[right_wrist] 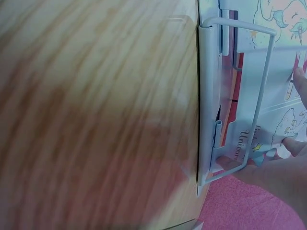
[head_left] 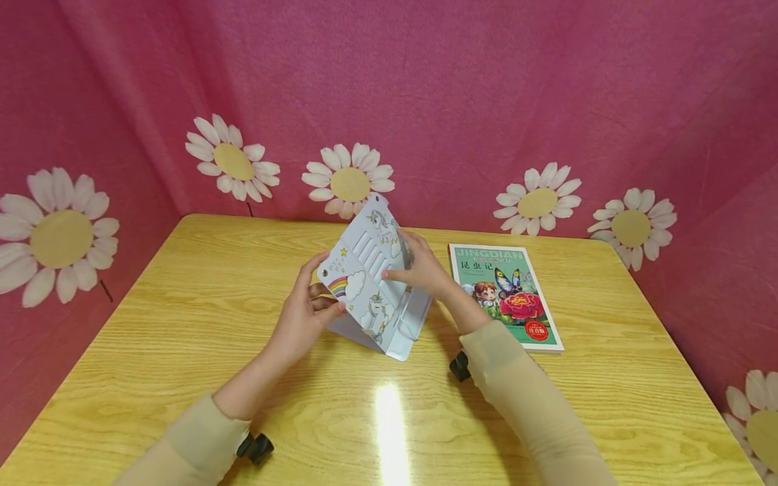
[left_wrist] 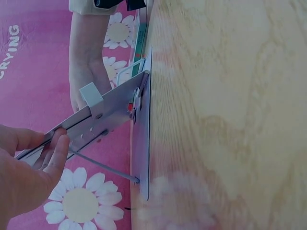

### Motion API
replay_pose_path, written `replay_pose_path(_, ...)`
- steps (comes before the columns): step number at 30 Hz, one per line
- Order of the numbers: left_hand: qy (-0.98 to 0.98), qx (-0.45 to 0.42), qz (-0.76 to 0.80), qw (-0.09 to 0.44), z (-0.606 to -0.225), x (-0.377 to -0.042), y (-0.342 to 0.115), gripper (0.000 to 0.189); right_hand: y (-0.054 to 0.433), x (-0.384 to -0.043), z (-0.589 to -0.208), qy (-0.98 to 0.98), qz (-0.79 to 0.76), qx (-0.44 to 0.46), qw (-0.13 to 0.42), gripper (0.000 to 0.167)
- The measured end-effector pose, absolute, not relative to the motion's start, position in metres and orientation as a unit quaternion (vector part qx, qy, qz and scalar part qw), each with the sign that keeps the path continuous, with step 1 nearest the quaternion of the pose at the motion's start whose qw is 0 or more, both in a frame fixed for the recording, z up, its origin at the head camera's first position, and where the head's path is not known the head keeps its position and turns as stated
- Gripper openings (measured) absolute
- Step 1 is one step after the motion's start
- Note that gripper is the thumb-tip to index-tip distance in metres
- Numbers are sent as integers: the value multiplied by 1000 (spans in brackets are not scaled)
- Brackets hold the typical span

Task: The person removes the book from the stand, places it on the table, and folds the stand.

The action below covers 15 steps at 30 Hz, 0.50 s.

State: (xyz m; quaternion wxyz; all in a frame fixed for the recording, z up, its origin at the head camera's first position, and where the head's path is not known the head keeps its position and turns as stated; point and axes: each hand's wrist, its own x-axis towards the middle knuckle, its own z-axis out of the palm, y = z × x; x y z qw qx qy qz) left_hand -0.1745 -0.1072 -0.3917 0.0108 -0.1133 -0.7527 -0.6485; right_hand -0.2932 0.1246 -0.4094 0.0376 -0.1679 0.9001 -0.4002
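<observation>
A book stand (head_left: pixel 367 270) printed with unicorns, clouds and a rainbow stands on the wooden table, its slotted panel tilted up from a flat base. My left hand (head_left: pixel 310 304) grips the panel's left edge, thumb in front and fingers behind. At the panel's right side, my right hand (head_left: pixel 423 265) holds the edge, with its thumb across the front. A metal prop rod (left_wrist: pixel 105 165) runs from the panel's back to the base in the left wrist view. In the right wrist view, a wire page holder (right_wrist: pixel 261 96) sticks out along the lower edge.
To the right lies a book (head_left: pixel 504 297) with a green cover, a butterfly and a red flower. A pink curtain (head_left: pixel 425 101) with white daisies hangs behind the table (head_left: pixel 182 378) and along its sides.
</observation>
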Motion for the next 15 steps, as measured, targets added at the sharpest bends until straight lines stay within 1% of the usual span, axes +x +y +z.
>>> replay_pose_path(15, -754, -104, -648, 21, -393, -168, -100, 83, 127, -298, -409, 897, -398, -180, 67, 98)
